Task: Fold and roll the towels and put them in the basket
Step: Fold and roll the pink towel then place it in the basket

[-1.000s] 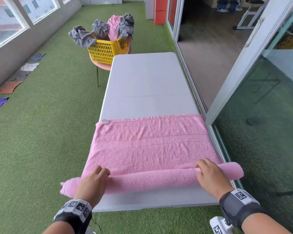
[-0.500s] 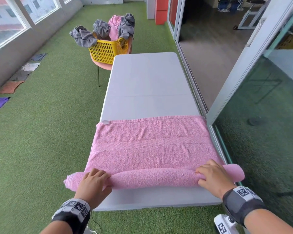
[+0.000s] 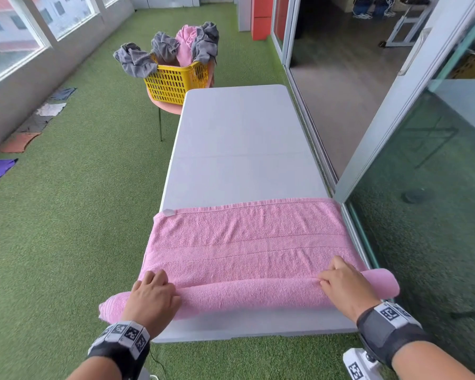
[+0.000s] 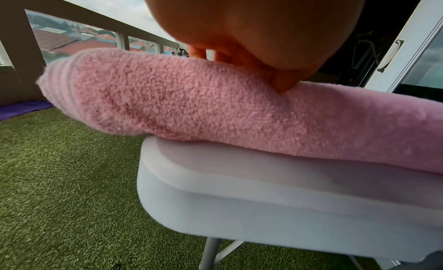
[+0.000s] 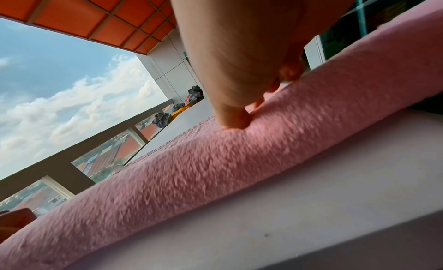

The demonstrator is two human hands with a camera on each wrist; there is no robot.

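— Hands on the roll: the pink towel (image 3: 247, 242) is pressed by the left hand (image 3: 151, 300) and the right hand (image 3: 343, 286), fingers curled over it.

— Table (image 3: 239, 138) beneath; yellow basket (image 3: 176, 83) well beyond the fingertips.

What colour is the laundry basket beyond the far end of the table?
Yellow: the basket is a yellow plastic lattice, holding grey and pink cloths. Clearest in the head view.

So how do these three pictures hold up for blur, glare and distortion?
Head view: sharp, even daylight, wide-angle bowing of the table edges. Left wrist view: pink towel nap crisp, left hand a soft blur. Right wrist view: towel smeared by motion, bright sky behind.
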